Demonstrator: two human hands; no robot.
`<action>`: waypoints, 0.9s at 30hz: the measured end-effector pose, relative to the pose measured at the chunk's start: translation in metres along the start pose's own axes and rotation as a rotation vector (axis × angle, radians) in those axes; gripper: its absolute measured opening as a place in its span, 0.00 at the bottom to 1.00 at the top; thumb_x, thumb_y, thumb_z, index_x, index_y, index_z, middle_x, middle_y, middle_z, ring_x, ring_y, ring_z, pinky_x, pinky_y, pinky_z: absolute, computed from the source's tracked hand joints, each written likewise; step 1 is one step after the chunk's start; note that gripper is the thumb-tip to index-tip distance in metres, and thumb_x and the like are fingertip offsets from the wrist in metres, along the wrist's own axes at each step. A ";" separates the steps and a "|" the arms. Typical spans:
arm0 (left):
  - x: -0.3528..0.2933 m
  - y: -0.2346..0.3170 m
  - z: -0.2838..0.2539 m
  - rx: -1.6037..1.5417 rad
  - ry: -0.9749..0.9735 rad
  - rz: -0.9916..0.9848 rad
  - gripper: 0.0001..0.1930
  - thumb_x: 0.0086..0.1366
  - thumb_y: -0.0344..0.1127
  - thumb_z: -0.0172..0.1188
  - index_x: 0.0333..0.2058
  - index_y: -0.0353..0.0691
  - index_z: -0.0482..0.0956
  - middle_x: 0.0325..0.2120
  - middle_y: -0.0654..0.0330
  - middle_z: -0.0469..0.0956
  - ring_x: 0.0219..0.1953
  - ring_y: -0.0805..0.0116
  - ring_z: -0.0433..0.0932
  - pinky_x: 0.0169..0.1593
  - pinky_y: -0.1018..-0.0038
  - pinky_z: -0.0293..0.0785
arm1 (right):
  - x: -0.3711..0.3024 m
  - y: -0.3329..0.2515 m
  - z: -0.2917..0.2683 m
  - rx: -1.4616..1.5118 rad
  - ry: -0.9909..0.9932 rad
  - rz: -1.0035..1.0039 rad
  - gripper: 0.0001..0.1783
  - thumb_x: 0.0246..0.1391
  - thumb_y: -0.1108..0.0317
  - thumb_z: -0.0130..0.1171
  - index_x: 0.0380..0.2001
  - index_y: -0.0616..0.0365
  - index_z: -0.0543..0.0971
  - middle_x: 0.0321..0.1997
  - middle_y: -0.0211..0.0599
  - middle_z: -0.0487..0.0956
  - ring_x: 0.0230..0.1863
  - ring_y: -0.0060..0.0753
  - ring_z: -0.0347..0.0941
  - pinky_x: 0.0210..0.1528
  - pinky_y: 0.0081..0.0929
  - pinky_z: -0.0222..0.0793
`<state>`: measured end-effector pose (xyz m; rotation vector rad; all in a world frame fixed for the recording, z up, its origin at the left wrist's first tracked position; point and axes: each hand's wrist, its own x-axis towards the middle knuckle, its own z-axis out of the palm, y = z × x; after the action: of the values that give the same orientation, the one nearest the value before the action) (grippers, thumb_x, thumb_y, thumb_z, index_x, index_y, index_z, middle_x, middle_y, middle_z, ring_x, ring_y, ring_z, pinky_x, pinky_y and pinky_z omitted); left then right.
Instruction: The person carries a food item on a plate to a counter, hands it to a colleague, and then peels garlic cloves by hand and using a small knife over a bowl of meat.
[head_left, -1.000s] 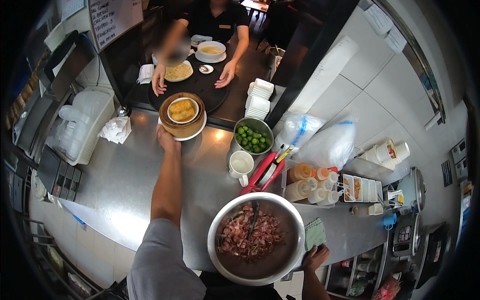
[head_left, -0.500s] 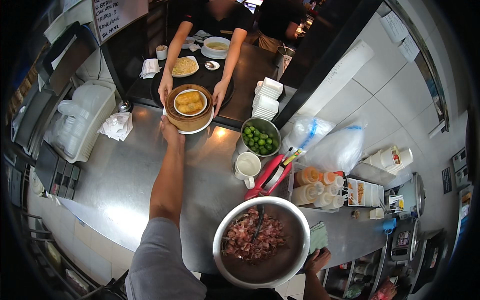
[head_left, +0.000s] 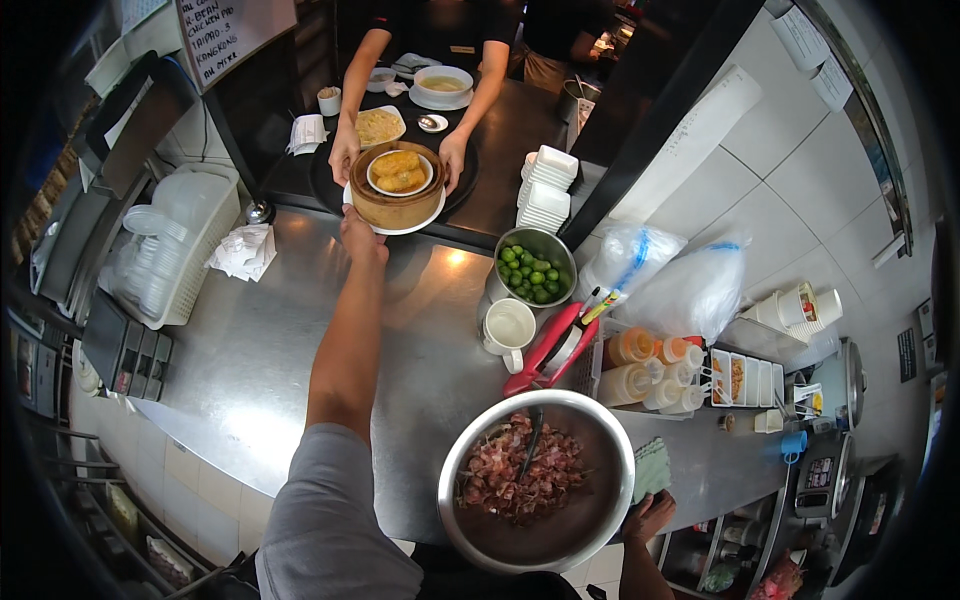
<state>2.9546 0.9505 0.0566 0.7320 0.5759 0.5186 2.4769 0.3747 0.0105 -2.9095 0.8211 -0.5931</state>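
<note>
My left hand (head_left: 363,238), arm stretched far forward, grips the near rim of a white plate (head_left: 405,228). On that plate stands a round bamboo steamer (head_left: 392,211); a small white dish with golden-brown fried rolls (head_left: 398,174) sits in its top. A co-worker across the counter has one hand (head_left: 345,150) and the other hand (head_left: 453,160) at the plate's two sides. At the lower right, my right hand (head_left: 650,515) is closed at the bench's edge on the lower end of a pale green cloth (head_left: 652,470).
A steel bowl of reddish chopped food (head_left: 625,450) stands close to me. Beyond it are a pink-red tape dispenser (head_left: 545,350), white mug (head_left: 509,325), bowl of green limes (head_left: 535,268) and sauce bottles (head_left: 630,380). Left stands a plastic basket (head_left: 200,260); a black tray (head_left: 322,175) lies across the counter.
The plate and steamer have moved slightly farther away, toward the co-worker's black tray, with my left hand still gripping the rim. My view has shifted a little; my right hand stays by the cloth.
</note>
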 end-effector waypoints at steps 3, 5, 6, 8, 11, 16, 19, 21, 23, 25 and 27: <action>0.009 0.003 0.006 -0.163 0.027 -0.079 0.20 0.70 0.47 0.38 0.51 0.39 0.65 0.45 0.54 0.73 0.40 0.59 0.77 0.37 0.64 0.77 | 0.004 -0.002 -0.001 0.002 0.021 -0.010 0.26 0.58 0.50 0.40 0.44 0.66 0.66 0.43 0.52 0.67 0.48 0.54 0.61 0.52 0.45 0.54; 0.013 0.001 0.004 -0.132 -0.011 -0.111 0.20 0.69 0.48 0.40 0.51 0.39 0.64 0.46 0.53 0.72 0.40 0.57 0.76 0.38 0.63 0.76 | 0.006 -0.002 -0.001 0.005 0.025 -0.016 0.27 0.58 0.49 0.40 0.44 0.66 0.66 0.42 0.52 0.68 0.48 0.54 0.61 0.52 0.45 0.54; 0.009 0.002 0.004 -0.096 -0.050 -0.150 0.21 0.68 0.48 0.41 0.52 0.39 0.64 0.48 0.52 0.71 0.40 0.56 0.75 0.39 0.62 0.76 | 0.004 -0.001 -0.002 0.011 0.025 -0.021 0.27 0.58 0.49 0.40 0.44 0.66 0.66 0.42 0.52 0.67 0.47 0.54 0.61 0.52 0.45 0.54; -0.002 0.003 -0.002 0.002 -0.126 -0.152 0.22 0.67 0.48 0.44 0.52 0.39 0.63 0.49 0.52 0.70 0.38 0.57 0.74 0.37 0.63 0.75 | 0.004 0.002 -0.002 0.019 0.018 -0.028 0.27 0.58 0.49 0.40 0.44 0.66 0.66 0.42 0.53 0.67 0.47 0.55 0.61 0.51 0.46 0.54; -0.034 0.018 -0.013 0.160 -0.029 -0.211 0.19 0.64 0.42 0.50 0.50 0.39 0.65 0.44 0.53 0.70 0.35 0.64 0.73 0.32 0.64 0.73 | 0.003 0.004 -0.001 0.038 0.037 -0.044 0.26 0.58 0.51 0.40 0.44 0.67 0.66 0.42 0.53 0.67 0.46 0.55 0.62 0.50 0.46 0.55; -0.059 0.066 -0.081 0.277 -0.245 -0.072 0.18 0.63 0.38 0.54 0.48 0.37 0.66 0.35 0.58 0.73 0.29 0.70 0.73 0.29 0.72 0.73 | 0.002 -0.003 -0.012 0.075 0.013 -0.013 0.26 0.59 0.52 0.39 0.44 0.68 0.67 0.42 0.54 0.68 0.46 0.55 0.63 0.50 0.45 0.56; -0.096 0.113 -0.121 0.358 -0.284 0.010 0.17 0.61 0.37 0.58 0.46 0.36 0.67 0.25 0.64 0.72 0.21 0.76 0.70 0.24 0.79 0.70 | 0.002 0.002 -0.010 0.110 0.043 -0.043 0.25 0.60 0.53 0.39 0.44 0.68 0.67 0.42 0.55 0.68 0.45 0.55 0.63 0.48 0.46 0.57; -0.123 0.151 -0.164 0.468 -0.193 0.019 0.15 0.60 0.38 0.59 0.42 0.38 0.70 0.17 0.68 0.68 0.14 0.79 0.64 0.18 0.81 0.63 | 0.002 0.004 -0.005 0.134 0.074 -0.062 0.24 0.61 0.53 0.39 0.44 0.67 0.66 0.41 0.54 0.68 0.43 0.54 0.63 0.47 0.46 0.57; -0.168 0.174 -0.193 0.473 -0.041 0.082 0.14 0.60 0.42 0.60 0.38 0.40 0.73 0.11 0.71 0.61 0.09 0.81 0.57 0.12 0.82 0.55 | 0.001 0.012 -0.006 0.161 0.072 -0.078 0.24 0.61 0.53 0.39 0.44 0.68 0.66 0.41 0.54 0.68 0.43 0.54 0.64 0.47 0.46 0.57; -0.215 0.186 -0.226 0.358 0.054 0.088 0.16 0.60 0.50 0.57 0.30 0.42 0.73 0.08 0.72 0.59 0.07 0.81 0.54 0.09 0.82 0.49 | 0.001 0.020 -0.006 0.188 0.083 -0.092 0.24 0.61 0.54 0.39 0.43 0.68 0.66 0.41 0.54 0.68 0.43 0.54 0.64 0.47 0.46 0.57; -0.272 0.189 -0.256 0.264 0.210 0.071 0.18 0.62 0.52 0.55 0.19 0.50 0.65 0.07 0.72 0.60 0.05 0.81 0.54 0.08 0.82 0.47 | 0.000 0.028 -0.008 0.254 0.119 -0.096 0.22 0.60 0.58 0.40 0.44 0.69 0.67 0.41 0.54 0.69 0.45 0.54 0.63 0.49 0.45 0.56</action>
<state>2.5472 1.0217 0.1221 0.9580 0.8266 0.5964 2.4604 0.3515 0.0131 -2.7135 0.5700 -0.8206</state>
